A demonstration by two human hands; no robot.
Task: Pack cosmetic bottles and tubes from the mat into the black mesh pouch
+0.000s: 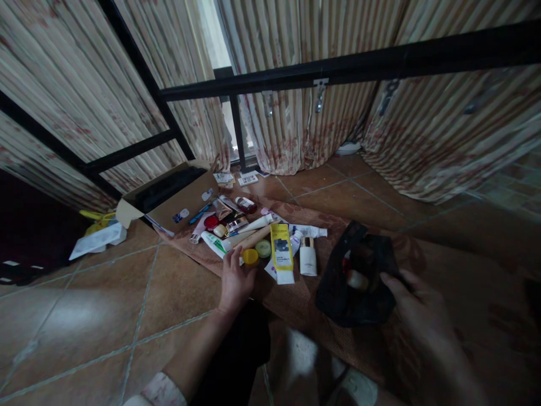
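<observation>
A small jar with a yellow lid (pixel 250 257) is at the fingertips of my left hand (pixel 236 285), whose fingers and thumb curl around its near side. My right hand (pixel 416 296), blurred, grips the right rim of a black fabric pouch (pixel 336 287). The pouch gapes upward, with a pale round item and something red inside. Between the hands lie a yellow tube (pixel 282 251) with a white cap, a white bottle (pixel 308 256) and a green-lidded jar (pixel 263 248). Beyond my left hand are a white and green tube (pixel 214 244) and a red-lidded jar (pixel 211 222).
The cosmetics lie on a brown patterned cloth (pixel 426 262) over a low surface. At its far left end stands a cardboard box (pixel 186 203) with dark contents. A white tray (pixel 99 239) sits on the tiled floor (pixel 101 304). Striped curtains (pixel 291 129) hang behind a black rail (pixel 270 83).
</observation>
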